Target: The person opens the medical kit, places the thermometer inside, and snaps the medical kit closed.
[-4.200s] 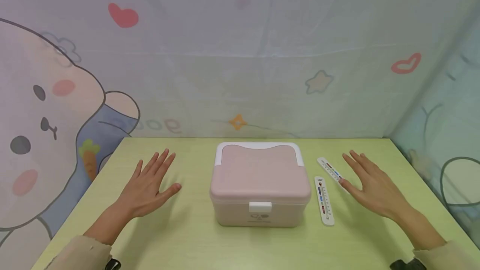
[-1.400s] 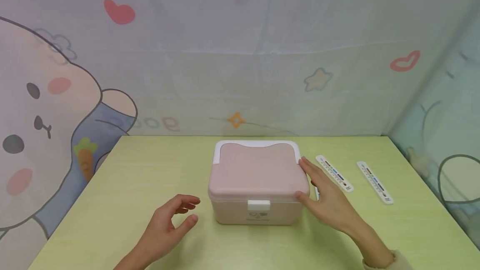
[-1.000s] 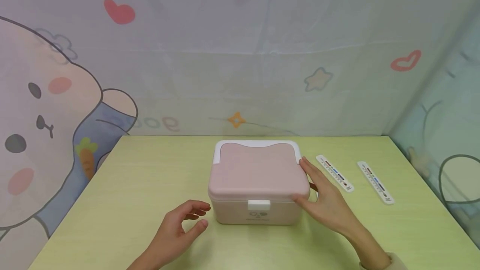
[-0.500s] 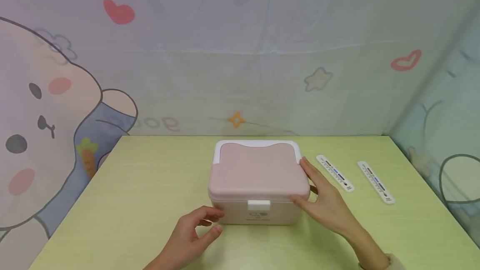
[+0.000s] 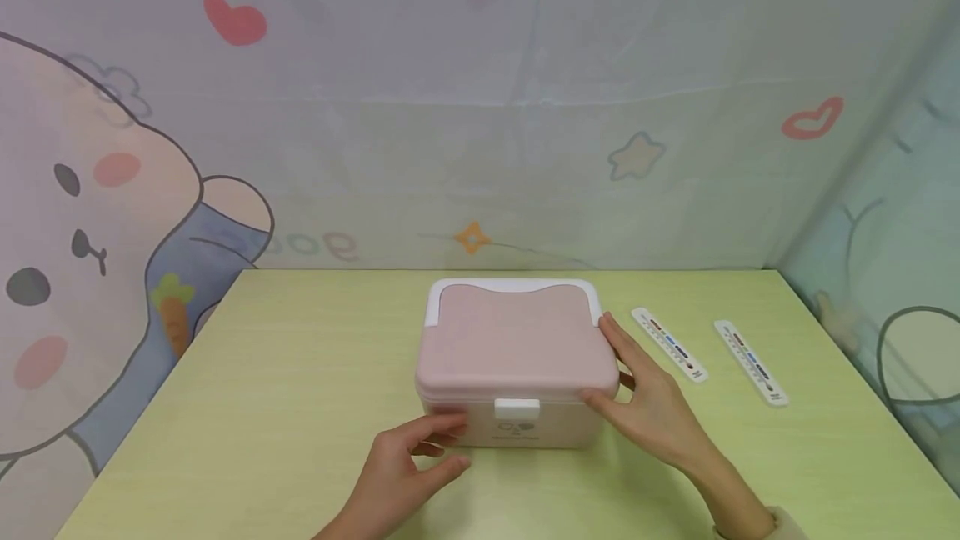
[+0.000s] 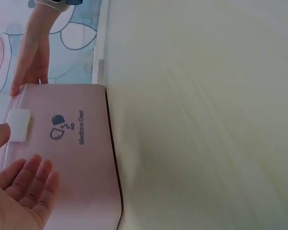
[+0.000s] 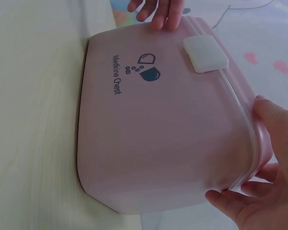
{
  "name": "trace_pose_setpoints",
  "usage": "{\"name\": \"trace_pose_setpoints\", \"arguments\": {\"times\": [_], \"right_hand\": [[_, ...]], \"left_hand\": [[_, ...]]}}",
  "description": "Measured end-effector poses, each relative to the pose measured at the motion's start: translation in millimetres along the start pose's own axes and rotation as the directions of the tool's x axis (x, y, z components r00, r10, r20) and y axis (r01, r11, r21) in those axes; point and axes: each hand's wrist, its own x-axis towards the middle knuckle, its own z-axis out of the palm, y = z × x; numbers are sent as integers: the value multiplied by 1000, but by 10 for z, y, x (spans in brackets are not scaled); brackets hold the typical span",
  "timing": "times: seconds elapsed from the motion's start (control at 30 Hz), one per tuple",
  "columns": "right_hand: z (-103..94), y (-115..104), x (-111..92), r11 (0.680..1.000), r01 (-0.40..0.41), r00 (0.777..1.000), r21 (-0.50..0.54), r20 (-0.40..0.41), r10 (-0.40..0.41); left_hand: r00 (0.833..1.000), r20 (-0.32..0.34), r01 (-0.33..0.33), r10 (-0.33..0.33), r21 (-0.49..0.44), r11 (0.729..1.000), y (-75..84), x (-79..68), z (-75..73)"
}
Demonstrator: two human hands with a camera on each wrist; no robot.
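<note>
A pink medicine chest (image 5: 517,340) with a white handle and white front latch (image 5: 517,409) stands closed on the table (image 5: 315,340). At its right front corner, my right hand (image 5: 652,411) grips the lid: in the right wrist view the thumb (image 7: 269,108) lies on the lid and the fingers bend round the side. My left hand (image 5: 408,461) is in front of the chest's lower left, palm turned inward, fingers loosely bent, holding nothing. In the left wrist view, its fingers (image 6: 26,184) overlap the front face below the latch.
Two white thermometer strips lie to the right of the chest, a nearer-to-chest strip (image 5: 670,344) and a farther strip (image 5: 751,363). A cartoon-printed cloth (image 5: 375,107) hangs behind the table and along its right side.
Both hands have come in from the table's sides. The right hand took hold of the lid's corner and now hides a third strip. The left hand kept moving right, to the chest's front.
</note>
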Motion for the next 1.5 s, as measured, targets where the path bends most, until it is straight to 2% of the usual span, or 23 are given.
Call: {"name": "trace_pose_setpoints", "arguments": {"times": [0.23,0.43,0.53,0.73,1.2,1.5], "right_hand": [[3,-12,-3,1000,1,1000,15,-7,-1],[3,-19,-11,1000,-3,1000,29,-13,4],[5,-18,-14,999,-2,1000,34,-16,3],[25,12,-15,999,21,999,32,-33,-20],[33,12,-17,999,14,999,49,-30,-12],[30,2,-20,997,-8,1000,74,-21,10]], "left_hand": [[993,-29,115,-118,-77,990,75,29,109],[967,-26,249,-254,-127,960,129,35,210],[957,-26,284,-290,-135,949,139,48,251],[948,-58,299,-313,-168,939,174,64,325],[930,-194,271,-311,-207,940,236,130,439],[893,-247,293,-377,-317,902,249,169,507]]}}
